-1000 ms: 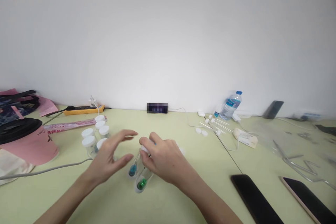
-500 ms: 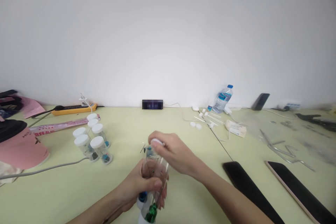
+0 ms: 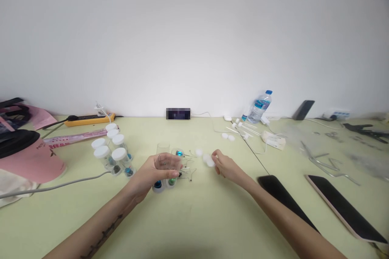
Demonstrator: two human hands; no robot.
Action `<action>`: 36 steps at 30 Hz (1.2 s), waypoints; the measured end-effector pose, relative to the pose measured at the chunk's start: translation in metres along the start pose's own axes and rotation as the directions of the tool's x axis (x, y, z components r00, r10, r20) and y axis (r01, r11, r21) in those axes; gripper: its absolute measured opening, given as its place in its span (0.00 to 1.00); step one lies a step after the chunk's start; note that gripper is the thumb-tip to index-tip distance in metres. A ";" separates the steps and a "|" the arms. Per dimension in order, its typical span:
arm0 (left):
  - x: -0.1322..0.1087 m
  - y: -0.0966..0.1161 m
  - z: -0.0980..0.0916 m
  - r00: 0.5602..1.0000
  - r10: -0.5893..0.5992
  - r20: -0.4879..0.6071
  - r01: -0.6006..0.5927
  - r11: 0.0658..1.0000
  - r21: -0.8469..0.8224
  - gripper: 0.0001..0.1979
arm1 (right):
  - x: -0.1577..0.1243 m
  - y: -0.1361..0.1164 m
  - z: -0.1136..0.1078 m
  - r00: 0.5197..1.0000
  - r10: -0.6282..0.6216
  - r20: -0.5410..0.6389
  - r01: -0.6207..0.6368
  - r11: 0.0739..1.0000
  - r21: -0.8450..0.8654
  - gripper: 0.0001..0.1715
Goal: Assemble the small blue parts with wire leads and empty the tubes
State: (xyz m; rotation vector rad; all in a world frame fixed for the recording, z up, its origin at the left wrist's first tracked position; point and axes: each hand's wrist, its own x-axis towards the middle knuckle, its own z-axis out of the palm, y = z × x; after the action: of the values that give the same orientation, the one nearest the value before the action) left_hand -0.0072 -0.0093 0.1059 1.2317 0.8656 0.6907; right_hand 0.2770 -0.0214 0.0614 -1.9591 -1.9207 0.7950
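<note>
My left hand (image 3: 154, 170) is wrapped round a clear plastic jar (image 3: 174, 166) with a shiny green piece (image 3: 172, 181) near its white base. Right beside it, partly behind my fingers, is a second clear jar with a shiny blue piece (image 3: 157, 184) at the bottom. Another clear jar (image 3: 163, 148) rises behind my hand with no lid on top. To the right, my right hand (image 3: 226, 166) pinches the edge of a white round lid (image 3: 210, 162) low over the table, by other white lids (image 3: 198, 152). Thin metal pieces (image 3: 191, 174) lie between the hands.
Several white-lidded jars (image 3: 119, 154) stand in a group at left, near a pink cup (image 3: 33, 162) and a grey cable. At right lie two dark phone-like slabs (image 3: 343, 206), bent metal rods and plastic bags. A water bottle (image 3: 260, 107) stands by the wall.
My right hand has left the top of the jar and moved right to the white lids. The jars in my left hand have gone from tilted near me to upright, farther forward.
</note>
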 end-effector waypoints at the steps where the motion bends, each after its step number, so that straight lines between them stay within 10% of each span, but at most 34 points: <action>1: 0.000 -0.001 0.000 1.000 0.000 0.004 0.000 1.000 0.011 0.19 | -0.002 -0.002 0.007 1.000 -0.006 0.002 0.006 0.998 -0.057 0.15; 10: 0.012 -0.012 -0.010 1.000 0.015 -0.009 -0.014 0.999 0.039 0.21 | -0.017 -0.026 0.040 0.948 -0.221 -0.231 0.175 0.963 -0.203 0.08; 14: 0.014 -0.011 -0.013 0.999 0.024 -0.024 -0.024 0.999 0.024 0.21 | -0.034 -0.033 0.044 0.929 -0.313 -0.196 0.295 0.948 -0.119 0.08; 22: 0.015 -0.002 -0.013 0.999 0.041 -0.014 -0.040 0.999 0.030 0.19 | -0.044 -0.041 0.098 0.918 -0.395 -0.037 0.309 0.771 -0.557 0.07; 36: 0.008 0.008 -0.020 0.997 0.077 0.003 -0.077 0.996 0.055 0.19 | 0.059 0.000 0.044 0.970 -0.092 -0.225 -0.025 0.883 -0.469 0.28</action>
State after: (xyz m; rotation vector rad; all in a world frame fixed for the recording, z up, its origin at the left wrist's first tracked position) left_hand -0.0201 0.0091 0.1106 1.3204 0.8453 0.7318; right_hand 0.2497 0.0292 0.0149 -2.1498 -2.1266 0.0594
